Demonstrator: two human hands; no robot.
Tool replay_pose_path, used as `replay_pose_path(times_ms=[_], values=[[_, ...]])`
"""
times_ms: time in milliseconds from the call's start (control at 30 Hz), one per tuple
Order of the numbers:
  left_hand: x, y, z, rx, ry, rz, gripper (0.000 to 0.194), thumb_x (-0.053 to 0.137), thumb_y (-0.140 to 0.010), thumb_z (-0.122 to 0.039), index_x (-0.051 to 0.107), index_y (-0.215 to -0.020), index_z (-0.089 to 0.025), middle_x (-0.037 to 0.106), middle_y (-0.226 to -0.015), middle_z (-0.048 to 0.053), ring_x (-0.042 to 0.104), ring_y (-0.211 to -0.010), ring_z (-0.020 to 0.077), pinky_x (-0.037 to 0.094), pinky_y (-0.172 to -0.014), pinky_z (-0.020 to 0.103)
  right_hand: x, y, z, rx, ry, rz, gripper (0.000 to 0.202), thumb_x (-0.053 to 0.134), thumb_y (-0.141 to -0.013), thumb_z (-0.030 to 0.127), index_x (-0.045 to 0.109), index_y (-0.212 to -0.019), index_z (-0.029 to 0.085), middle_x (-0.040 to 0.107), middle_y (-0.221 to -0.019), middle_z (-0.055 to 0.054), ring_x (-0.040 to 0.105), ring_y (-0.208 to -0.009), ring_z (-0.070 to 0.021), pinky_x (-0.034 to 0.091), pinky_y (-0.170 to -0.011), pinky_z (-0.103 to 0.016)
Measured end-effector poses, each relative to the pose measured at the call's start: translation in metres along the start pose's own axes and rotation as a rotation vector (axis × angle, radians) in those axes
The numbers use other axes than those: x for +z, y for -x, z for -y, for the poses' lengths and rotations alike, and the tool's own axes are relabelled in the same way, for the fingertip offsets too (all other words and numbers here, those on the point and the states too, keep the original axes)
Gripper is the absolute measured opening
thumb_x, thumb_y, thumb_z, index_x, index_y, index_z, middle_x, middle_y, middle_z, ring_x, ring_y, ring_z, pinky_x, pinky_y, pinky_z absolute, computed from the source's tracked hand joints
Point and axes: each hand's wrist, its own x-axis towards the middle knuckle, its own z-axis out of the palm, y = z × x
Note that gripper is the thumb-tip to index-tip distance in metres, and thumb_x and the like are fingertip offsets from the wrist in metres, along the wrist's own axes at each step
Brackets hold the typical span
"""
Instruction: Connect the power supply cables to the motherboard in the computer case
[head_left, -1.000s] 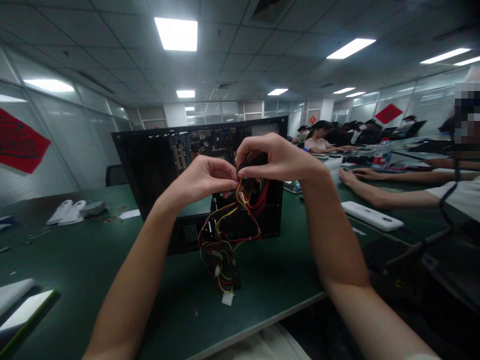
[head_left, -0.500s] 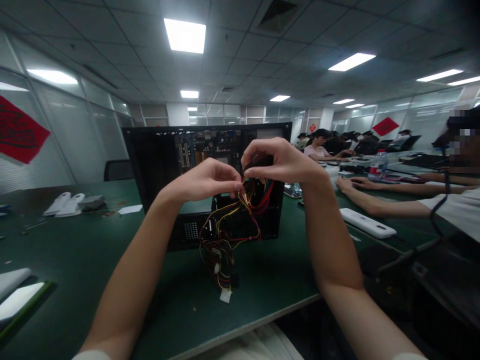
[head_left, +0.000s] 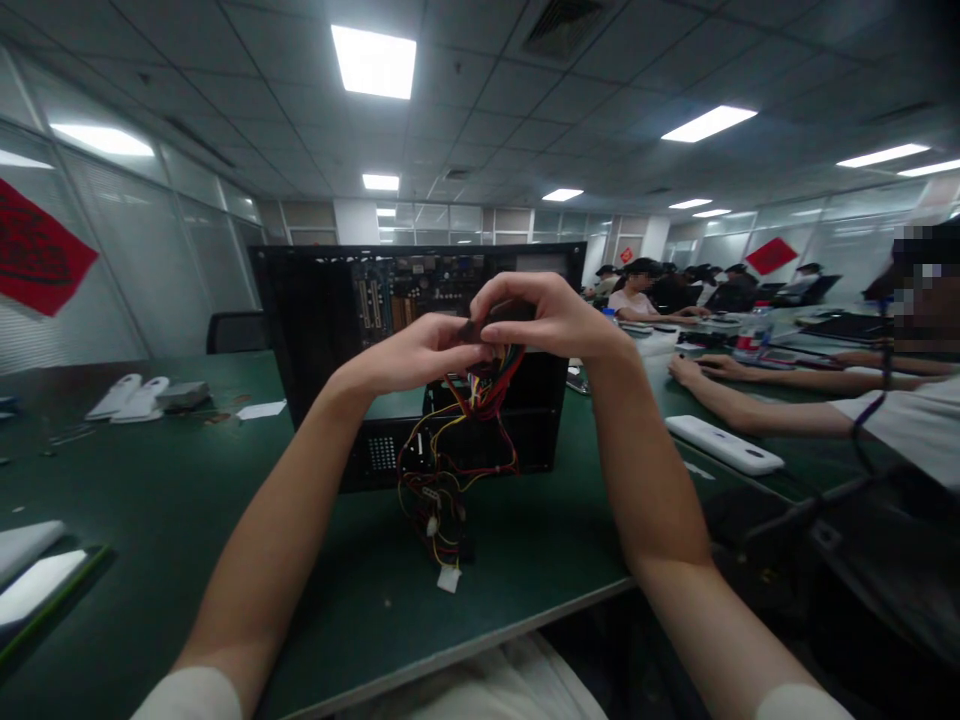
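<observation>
An open black computer case point(head_left: 311, 350) stands on the green table, with a circuit board point(head_left: 450, 275) inside. My right hand point(head_left: 536, 315) is closed around a dark cable connector point(head_left: 506, 315) with a bundle of coloured wires point(head_left: 491, 390) hanging beneath it. From the other side, my left hand point(head_left: 416, 352) meets it, thumb and fingers pinched at the connector's left end. The fingers partly hide the connector. Lower down, thin red and yellow cables trail out of the case onto the table, ending in several plugs, including a white plug point(head_left: 449, 578).
On the left lie white devices point(head_left: 131, 398), a grey block point(head_left: 184, 395) and a green-edged object point(head_left: 52, 595). To the right are a long white device point(head_left: 724, 445), a bottle point(head_left: 754, 330) and another person's forearms point(head_left: 750, 400). The table's front edge point(head_left: 480, 650) runs below my arms.
My left fingers have moved from the thin wires up to the dark connector. My right hand has shifted slightly left, and the wire bundle now hangs more together below both hands.
</observation>
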Motion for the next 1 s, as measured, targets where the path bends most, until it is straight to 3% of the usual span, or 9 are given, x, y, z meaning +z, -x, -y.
replay_pose_path(times_ms=[133,300,500,733,833,1000], values=[[-0.006,0.004,-0.004,-0.034,-0.064,-0.031,0.041,0.079,-0.082,-0.051,0.074,-0.095,-0.012,0.067,-0.079,0.002,0.060,-0.071,0.0140,0.047,-0.063,0.025,-0.004,0.005,0.013,0.024,-0.034,0.067,0.034,0.080,-0.091,0.043,0.074,-0.105,0.013,0.072,-0.102,-0.007,0.067,-0.095,-0.0172,0.055,-0.084,-0.029],[-0.002,0.011,-0.018,-0.028,-0.200,0.083,0.038,0.085,-0.077,-0.047,0.075,-0.088,-0.013,0.062,-0.071,-0.001,0.052,-0.062,0.0108,0.040,-0.058,0.023,-0.017,0.013,0.012,0.027,-0.160,0.281,0.034,0.081,-0.092,0.039,0.075,-0.113,0.013,0.072,-0.111,-0.011,0.068,-0.103,-0.0185,0.057,-0.087,-0.029],[0.000,0.014,-0.026,-0.041,-0.327,0.078,0.037,0.083,-0.079,-0.047,0.078,-0.093,-0.013,0.058,-0.068,-0.002,0.046,-0.058,0.0100,0.033,-0.053,0.023,-0.037,0.023,-0.001,0.030,-0.225,0.569,0.045,0.086,-0.086,0.037,0.076,-0.123,0.014,0.069,-0.126,-0.014,0.067,-0.114,-0.0189,0.056,-0.094,-0.028],[-0.005,0.011,-0.016,-0.081,-0.402,0.090,0.040,0.080,-0.080,-0.050,0.079,-0.096,-0.013,0.056,-0.066,-0.002,0.046,-0.058,0.0108,0.032,-0.052,0.023,-0.030,0.019,0.003,0.113,-0.194,0.448,0.037,0.084,-0.088,0.037,0.077,-0.117,0.015,0.072,-0.123,-0.012,0.068,-0.111,-0.0188,0.057,-0.094,-0.028],[0.000,0.007,-0.013,-0.074,-0.405,0.103,0.039,0.075,-0.085,-0.052,0.076,-0.086,-0.013,0.056,-0.065,-0.001,0.046,-0.056,0.0109,0.031,-0.051,0.023,-0.024,0.016,0.000,0.065,-0.257,0.379,0.037,0.085,-0.087,0.038,0.076,-0.113,0.013,0.073,-0.120,-0.013,0.068,-0.112,-0.0205,0.057,-0.096,-0.033],[0.002,0.003,-0.011,-0.050,-0.369,0.022,0.038,0.066,-0.091,-0.049,0.070,-0.073,-0.015,0.048,-0.058,-0.003,0.040,-0.052,0.0097,0.028,-0.049,0.023,-0.025,0.014,-0.005,-0.038,-0.277,0.344,0.039,0.083,-0.089,0.045,0.074,-0.109,0.012,0.069,-0.124,-0.015,0.065,-0.117,-0.0225,0.053,-0.102,-0.038]])
